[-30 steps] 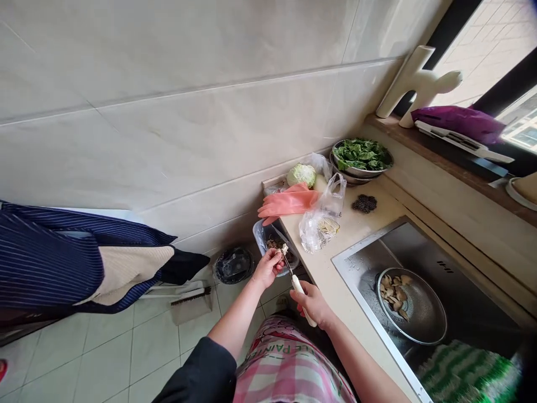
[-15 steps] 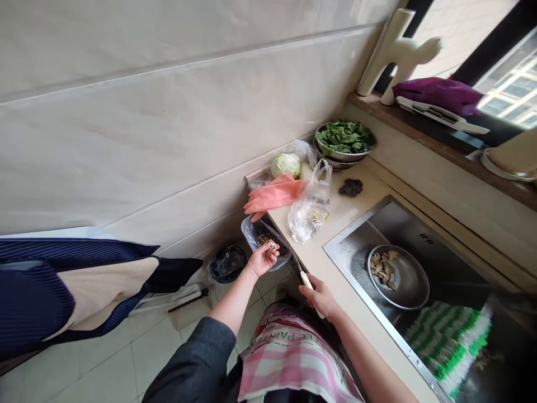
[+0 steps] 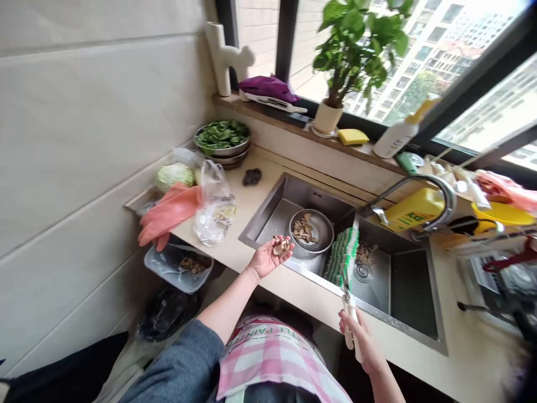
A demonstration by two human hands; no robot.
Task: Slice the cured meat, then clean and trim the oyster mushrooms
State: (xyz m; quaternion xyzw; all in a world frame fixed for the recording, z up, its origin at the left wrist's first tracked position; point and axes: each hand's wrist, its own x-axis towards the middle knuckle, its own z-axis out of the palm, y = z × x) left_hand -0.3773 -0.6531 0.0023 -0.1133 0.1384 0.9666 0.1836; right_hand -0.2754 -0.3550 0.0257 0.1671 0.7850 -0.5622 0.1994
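My left hand [image 3: 268, 258] is palm up by the sink's front edge, with mushroom pieces [image 3: 282, 245] resting in its curled fingers. Scissors [image 3: 349, 313] with pale handles are gripped in my right hand [image 3: 361, 334], their blades pointing away from me over the sink rim. Just beyond my left hand, a round metal bowl [image 3: 322, 244] sits in the left basin with more mushroom pieces [image 3: 302, 228] inside. A green-and-white striped cloth [image 3: 343, 254] hangs over the divider between the basins, close to the scissor blades.
Left of the sink lie a plastic bag [image 3: 215, 218], pink rubber gloves [image 3: 172, 211], a cabbage [image 3: 174, 176] and a bowl of leafy greens [image 3: 222, 140]. A waste bin [image 3: 161, 262] hangs below the counter edge. The faucet [image 3: 448, 196] arches behind the right basin.
My view has turned right toward the sink. My left hand has moved from over the waste bin to beside the metal bowl, and the scissors have come across to the basin divider.
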